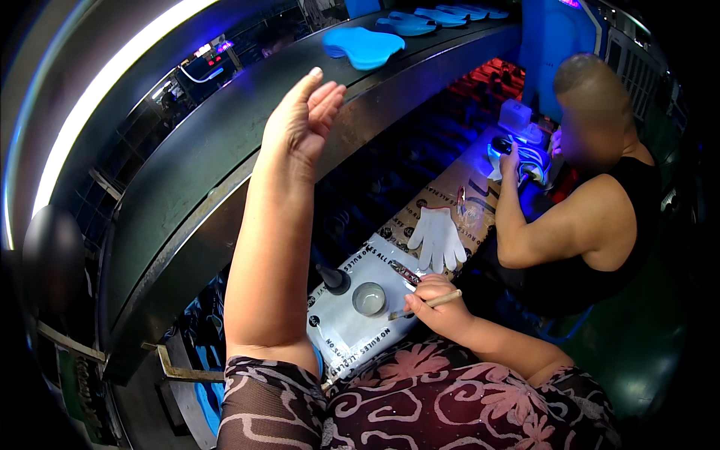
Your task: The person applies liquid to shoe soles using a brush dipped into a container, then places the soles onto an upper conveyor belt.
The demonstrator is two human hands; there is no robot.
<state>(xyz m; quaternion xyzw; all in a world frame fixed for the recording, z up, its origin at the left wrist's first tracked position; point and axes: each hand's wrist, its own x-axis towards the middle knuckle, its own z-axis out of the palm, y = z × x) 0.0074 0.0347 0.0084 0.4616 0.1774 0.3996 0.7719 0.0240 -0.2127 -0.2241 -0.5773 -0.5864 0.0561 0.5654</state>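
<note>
My left arm stretches over a dark conveyor belt. My left hand (306, 120) is open there, with its fingers stretched out and no object in them. Just beyond the fingertips lies a bright blue shoe-sole-shaped piece (364, 48), apart from the hand in this view. Above the worktable, my right hand (442, 306) is closed around a small brush (445, 298) with a light wooden handle. The brush's tip slants down beside a round cup (369, 299) of greyish liquid. A slim, shiny tool (405, 271) lies close to that hand.
More blue sole-shaped pieces (409, 25) lie farther along the conveyor belt (225, 127). On the worktable (341, 330) are a dark cone-shaped object (333, 280) and a white glove (437, 238). At the right, another person (577, 202) handles an item under blue light.
</note>
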